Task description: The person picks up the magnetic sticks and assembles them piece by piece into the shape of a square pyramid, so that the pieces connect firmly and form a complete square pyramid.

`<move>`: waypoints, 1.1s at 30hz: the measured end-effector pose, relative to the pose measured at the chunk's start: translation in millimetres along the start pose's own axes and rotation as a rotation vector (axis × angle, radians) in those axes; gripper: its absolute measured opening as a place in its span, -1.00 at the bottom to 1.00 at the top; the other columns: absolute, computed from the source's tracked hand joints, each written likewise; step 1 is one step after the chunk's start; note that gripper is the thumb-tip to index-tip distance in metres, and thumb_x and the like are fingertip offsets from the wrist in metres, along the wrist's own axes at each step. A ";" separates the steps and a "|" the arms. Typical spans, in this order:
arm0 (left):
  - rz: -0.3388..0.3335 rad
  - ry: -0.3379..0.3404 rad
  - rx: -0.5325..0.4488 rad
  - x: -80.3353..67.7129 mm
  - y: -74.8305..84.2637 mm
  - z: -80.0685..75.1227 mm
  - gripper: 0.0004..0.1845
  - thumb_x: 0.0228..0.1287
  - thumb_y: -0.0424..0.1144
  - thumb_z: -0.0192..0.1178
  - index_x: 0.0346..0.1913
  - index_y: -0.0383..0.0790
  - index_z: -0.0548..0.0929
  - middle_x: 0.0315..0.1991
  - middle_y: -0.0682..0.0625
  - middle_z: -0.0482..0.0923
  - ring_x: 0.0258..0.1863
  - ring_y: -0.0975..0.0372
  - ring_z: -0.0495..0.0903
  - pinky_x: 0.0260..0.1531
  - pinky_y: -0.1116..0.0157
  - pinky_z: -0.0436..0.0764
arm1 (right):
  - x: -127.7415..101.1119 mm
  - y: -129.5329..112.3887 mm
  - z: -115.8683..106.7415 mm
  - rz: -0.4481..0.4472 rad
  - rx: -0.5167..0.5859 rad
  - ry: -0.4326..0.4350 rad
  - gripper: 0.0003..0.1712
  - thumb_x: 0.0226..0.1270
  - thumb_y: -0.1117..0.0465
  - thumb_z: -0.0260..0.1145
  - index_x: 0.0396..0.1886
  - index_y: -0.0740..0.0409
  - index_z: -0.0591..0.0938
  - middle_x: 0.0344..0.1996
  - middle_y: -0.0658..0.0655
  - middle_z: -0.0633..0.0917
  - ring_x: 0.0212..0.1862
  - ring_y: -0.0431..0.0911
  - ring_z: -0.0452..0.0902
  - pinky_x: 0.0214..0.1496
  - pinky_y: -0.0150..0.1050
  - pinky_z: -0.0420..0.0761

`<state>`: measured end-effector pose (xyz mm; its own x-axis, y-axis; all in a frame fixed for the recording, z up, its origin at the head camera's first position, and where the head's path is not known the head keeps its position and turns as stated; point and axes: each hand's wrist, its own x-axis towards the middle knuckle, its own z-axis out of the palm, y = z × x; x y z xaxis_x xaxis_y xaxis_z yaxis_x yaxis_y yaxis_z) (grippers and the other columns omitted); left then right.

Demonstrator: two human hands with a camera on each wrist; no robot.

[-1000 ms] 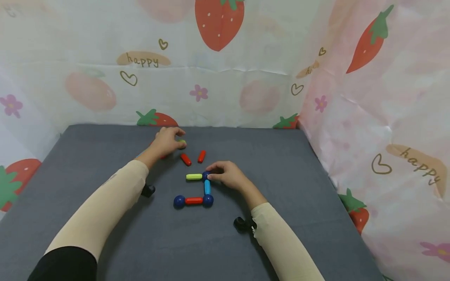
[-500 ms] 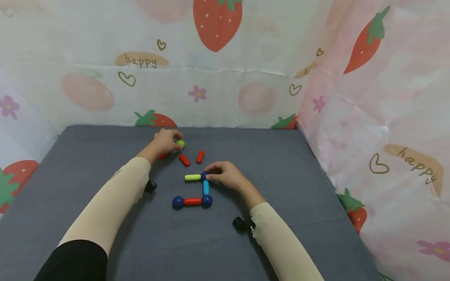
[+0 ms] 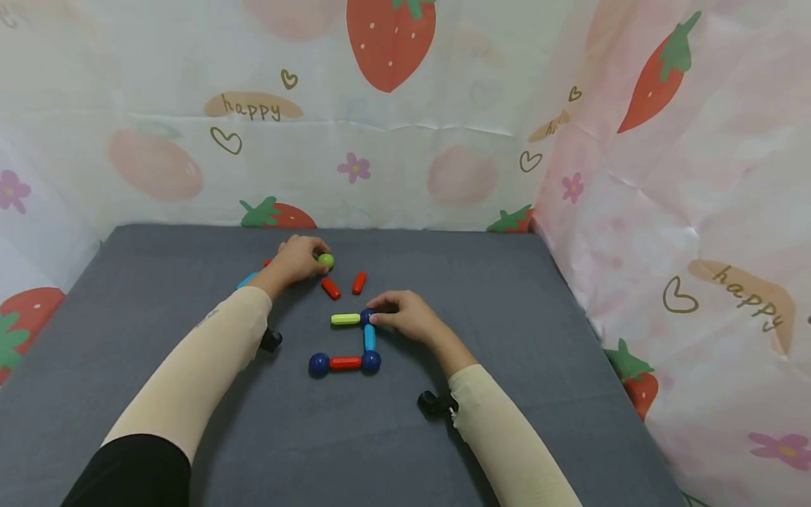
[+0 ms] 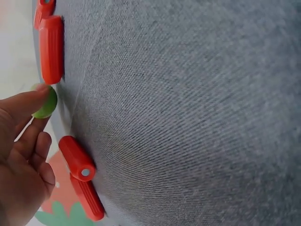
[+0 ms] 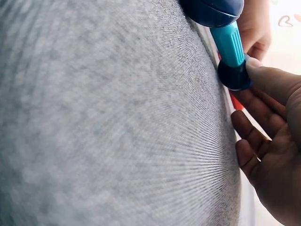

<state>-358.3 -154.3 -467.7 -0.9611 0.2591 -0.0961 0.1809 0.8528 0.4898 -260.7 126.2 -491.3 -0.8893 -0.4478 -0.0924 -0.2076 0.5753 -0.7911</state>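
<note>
My left hand (image 3: 296,259) pinches a small green ball (image 3: 326,260) between thumb and fingers near the table's far side; the left wrist view also shows the green ball (image 4: 46,102) in that grip. With thumb and fingertips, my right hand (image 3: 410,317) holds a dark blue ball (image 3: 367,316) at the upper corner of a joined magnetic-stick shape. From that ball a yellow-green stick (image 3: 345,320) points left and a light blue stick (image 3: 370,338) runs down to another blue ball (image 3: 370,361). A red stick (image 3: 345,362) links it to a third blue ball (image 3: 319,364).
Two loose red sticks, one at the left (image 3: 331,289) and one at the right (image 3: 359,283), lie between my hands. A light blue stick (image 3: 247,279) and a bit of red (image 3: 268,262) show behind my left wrist. Grey cloth (image 3: 519,352) covers the table; a printed curtain (image 3: 405,176) stands behind.
My left hand has drawn slightly nearer, and more of the green ball shows at its fingertips. My right hand keeps its hold on the blue ball. The head view has shifted a little.
</note>
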 end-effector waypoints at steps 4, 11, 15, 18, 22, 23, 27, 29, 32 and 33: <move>0.018 -0.010 0.015 -3.5 5.5 -1.5 -0.55 0.39 -0.16 0.35 0.27 -0.20 0.62 0.22 -0.21 0.59 0.25 -0.12 0.34 0.31 -0.16 0.21 | 0.4 0.1 0.7 0.001 0.001 0.000 -0.74 0.39 0.01 0.44 0.04 -0.14 0.76 -0.03 -0.12 0.73 0.03 -0.17 0.59 0.16 -0.14 0.60; 0.053 0.006 0.006 -13.7 9.9 -6.4 -0.55 0.35 -0.11 0.38 0.23 -0.17 0.65 0.18 -0.17 0.63 0.22 -0.09 0.37 0.28 -0.17 0.23 | 0.8 -0.2 1.6 0.012 0.013 -0.004 -0.74 0.39 0.01 0.44 0.03 -0.15 0.77 -0.03 -0.12 0.73 0.03 -0.16 0.59 0.17 -0.13 0.59; 0.079 0.038 -0.006 -22.0 8.0 -9.3 -0.56 0.34 -0.08 0.38 0.20 -0.18 0.66 0.17 -0.17 0.64 0.26 -0.10 0.39 0.33 -0.19 0.21 | 1.2 0.2 2.1 0.018 0.011 -0.001 -0.74 0.39 0.00 0.44 0.03 -0.16 0.76 -0.02 -0.13 0.73 0.03 -0.16 0.58 0.17 -0.13 0.59; 0.089 0.059 -0.015 -31.6 6.5 -11.4 -0.57 0.34 -0.07 0.38 0.17 -0.21 0.67 0.15 -0.18 0.66 0.21 -0.09 0.45 0.29 -0.17 0.30 | 0.7 0.2 2.5 0.016 0.013 -0.003 -0.74 0.39 0.01 0.44 0.03 -0.15 0.76 -0.02 -0.12 0.73 0.03 -0.16 0.58 0.16 -0.12 0.59; 0.108 0.073 -0.030 -45.5 6.0 -13.8 -0.57 0.34 -0.07 0.39 0.15 -0.24 0.67 0.10 -0.20 0.67 0.03 -0.03 0.53 0.07 -0.07 0.47 | 0.2 0.3 3.1 0.009 0.017 -0.004 -0.74 0.40 0.02 0.44 0.04 -0.14 0.76 -0.02 -0.11 0.73 0.03 -0.16 0.58 0.16 -0.12 0.59; 0.114 0.076 -0.035 -49.0 6.3 -14.4 -0.58 0.33 -0.07 0.40 0.14 -0.24 0.68 0.08 -0.19 0.68 -0.02 -0.01 0.54 0.00 -0.03 0.50 | 0.2 0.5 3.1 0.008 0.018 -0.003 -0.74 0.40 0.03 0.44 0.04 -0.14 0.76 -0.02 -0.12 0.73 0.03 -0.16 0.58 0.16 -0.12 0.59; 0.139 0.081 -0.057 -61.3 7.9 -14.5 -0.59 0.32 -0.06 0.40 0.12 -0.21 0.69 0.00 -0.13 0.70 -0.19 0.07 0.49 -0.20 0.12 0.46 | 1.0 1.4 2.7 0.003 0.014 0.001 -0.74 0.40 0.03 0.44 0.04 -0.14 0.76 -0.02 -0.11 0.73 0.02 -0.16 0.59 0.12 -0.14 0.60; 0.148 0.078 -0.076 -67.3 8.6 -13.7 -0.60 0.32 -0.06 0.41 0.11 -0.19 0.69 -0.06 -0.10 0.70 -0.25 0.09 0.47 -0.27 0.16 0.44 | 1.0 1.5 2.4 0.002 0.014 0.002 -0.74 0.40 0.03 0.43 0.04 -0.13 0.76 -0.03 -0.11 0.73 0.00 -0.15 0.58 0.10 -0.14 0.60; 0.162 0.072 -0.101 -76.0 9.6 -11.4 -0.61 0.31 -0.07 0.42 0.10 -0.17 0.70 -0.16 -0.07 0.67 -0.31 0.09 0.42 -0.33 0.17 0.39 | 0.8 1.7 2.1 0.006 0.014 0.004 -0.74 0.40 0.02 0.43 0.05 -0.15 0.76 -0.04 -0.12 0.73 -0.01 -0.15 0.58 0.09 -0.16 0.60; 0.163 0.068 -0.110 -79.2 10.2 -10.6 -0.62 0.31 -0.08 0.43 0.10 -0.16 0.70 -0.17 -0.06 0.66 -0.31 0.09 0.42 -0.33 0.16 0.39 | 0.8 1.7 2.0 0.005 0.014 0.004 -0.74 0.40 0.02 0.43 0.05 -0.14 0.76 -0.04 -0.11 0.73 -0.01 -0.15 0.57 0.08 -0.16 0.59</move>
<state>-282.6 -170.9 -445.9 -0.9333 0.3557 0.0489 0.3151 0.7462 0.5864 -260.9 125.5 -494.0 -0.8921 -0.4420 -0.0943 -0.1971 0.5683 -0.7989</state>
